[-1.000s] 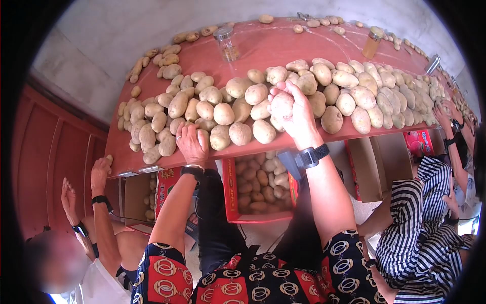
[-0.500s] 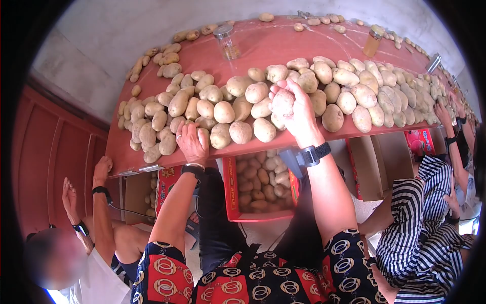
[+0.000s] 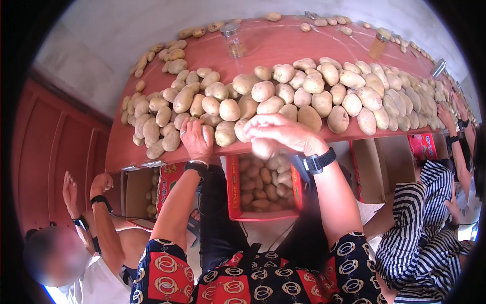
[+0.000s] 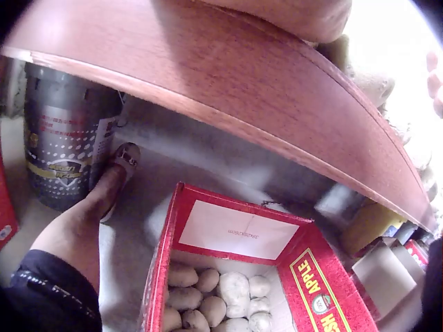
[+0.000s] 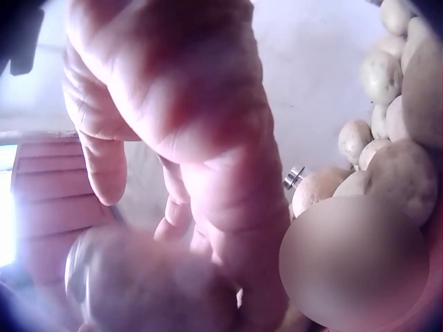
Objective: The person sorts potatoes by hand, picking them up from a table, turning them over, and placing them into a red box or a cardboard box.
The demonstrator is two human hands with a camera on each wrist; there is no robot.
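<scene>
My right hand (image 3: 286, 133) is over the table's front edge, its fingers stretched out to the left. A motion-blurred potato (image 3: 264, 148) hangs just below the palm, above the red apple box (image 3: 230, 190). In the right wrist view the same blurred potato (image 5: 138, 283) is under the fingers (image 5: 228, 194), with the thumb pointing down apart from it. My left hand (image 3: 196, 141) rests at the table edge against the potato heap (image 3: 212, 91), its fingers touching the nearest potatoes. The left wrist view shows part of that hand (image 4: 297, 14) over the red tabletop (image 4: 208, 69).
Potatoes lie in the red box between my legs. Glass jars (image 3: 233, 40) stand at the table's back. An open cardboard box (image 3: 372, 167) is under the table to the right. Other people sit on both sides. A dark bucket (image 4: 69, 138) stands under the table.
The right hand has turned palm down and come back from the heap to the table edge, with its potato now below the fingers. My left hand stays in place.
</scene>
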